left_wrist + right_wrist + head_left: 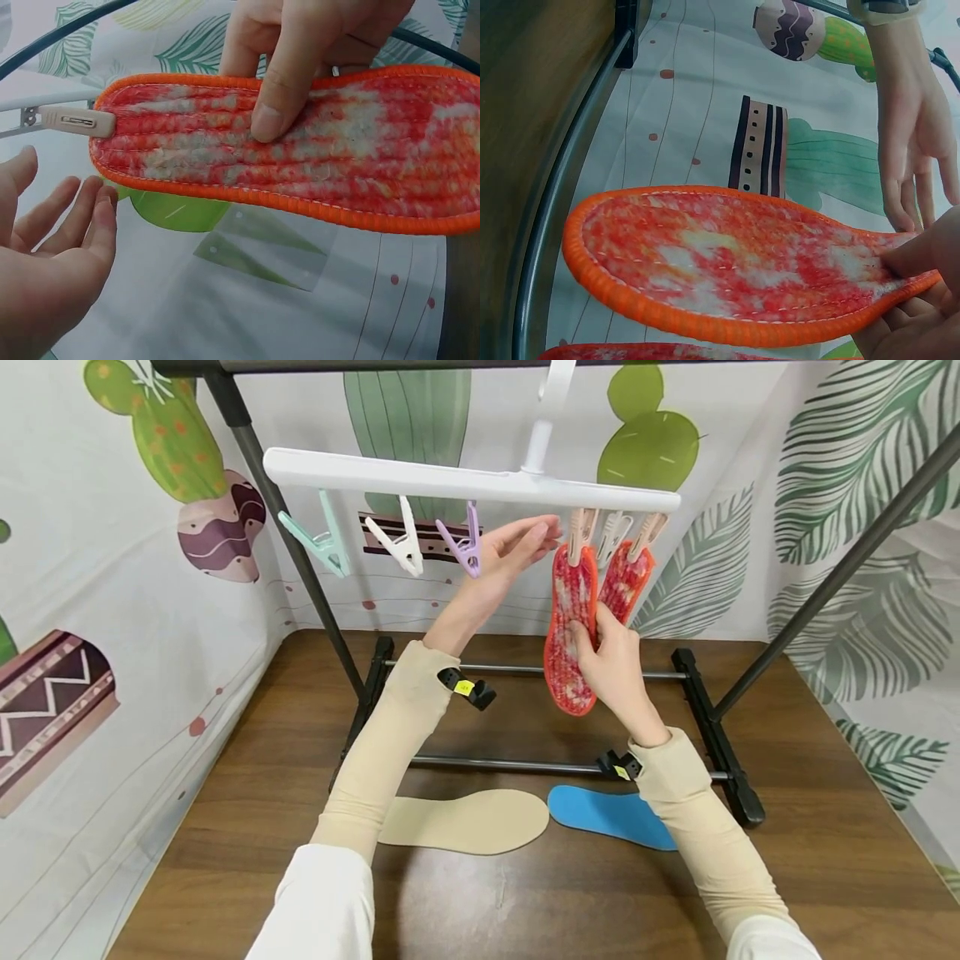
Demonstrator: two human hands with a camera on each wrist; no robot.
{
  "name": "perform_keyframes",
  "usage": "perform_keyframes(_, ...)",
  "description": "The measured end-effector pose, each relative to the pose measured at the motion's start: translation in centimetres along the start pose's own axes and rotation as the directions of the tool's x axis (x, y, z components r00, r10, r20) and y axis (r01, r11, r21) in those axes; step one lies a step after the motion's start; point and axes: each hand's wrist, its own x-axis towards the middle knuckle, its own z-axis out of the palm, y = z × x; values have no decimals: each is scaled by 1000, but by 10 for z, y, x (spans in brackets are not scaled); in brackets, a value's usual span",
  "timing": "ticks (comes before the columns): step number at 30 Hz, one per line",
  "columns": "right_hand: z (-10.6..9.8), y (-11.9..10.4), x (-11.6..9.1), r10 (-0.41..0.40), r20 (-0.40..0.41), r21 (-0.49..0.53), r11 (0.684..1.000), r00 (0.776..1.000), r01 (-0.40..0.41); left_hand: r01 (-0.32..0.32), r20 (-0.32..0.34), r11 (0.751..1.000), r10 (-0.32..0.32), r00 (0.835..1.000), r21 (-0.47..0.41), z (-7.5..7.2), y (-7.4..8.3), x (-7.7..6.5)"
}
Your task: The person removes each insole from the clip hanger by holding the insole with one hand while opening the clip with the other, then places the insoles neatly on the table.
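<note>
Insole (564, 622), red, hangs from a peg (576, 543), pinched by the right hand (618, 668); the left hand (506, 560) holds nothing. Clipping looks done; letting go seems called for.

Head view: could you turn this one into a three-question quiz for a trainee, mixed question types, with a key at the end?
1. True or false: the purple clip grips nothing.
2. Which hand holds the front red insole? (a) left (b) right (c) neither
3. How many insoles lie on the table, and what colours are they?

Key:
1. True.
2. b, the right hand.
3. Two: the beige insole and the blue insole.
</note>
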Motion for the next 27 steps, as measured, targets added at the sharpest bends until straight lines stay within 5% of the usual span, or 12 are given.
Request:
perform_keyframes(13, 2, -1, -2, -21, 18, 20, 1000, 1000, 21, 1, 28, 996, -4, 1000, 88, 12, 6, 10)
perform_keyframes(27, 3, -3, -5, -40, 26, 4, 999, 999, 40, 37, 110, 999, -35, 993, -13, 17, 10, 21)
